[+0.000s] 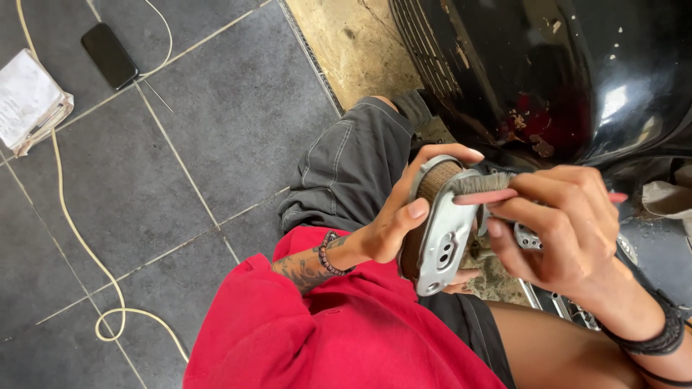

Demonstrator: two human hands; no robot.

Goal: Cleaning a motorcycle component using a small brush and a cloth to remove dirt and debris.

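Note:
My left hand (400,216) grips a curved grey metal brake shoe (443,241) with a brown lining, thumb on its flat face and fingers curled over the top. My right hand (569,223) holds a pink-handled brush (490,189), its dark bristles resting against the top of the shoe's lining. Both hands sit above my lap, close to a black, scuffed vehicle body (548,72).
Grey tiled floor (216,130) lies to the left with a black phone (109,55), a stack of papers (29,101) and a cream cord (79,238) looping across it. My red shirt and dark shorts fill the lower middle. More metal parts (569,310) lie under my right wrist.

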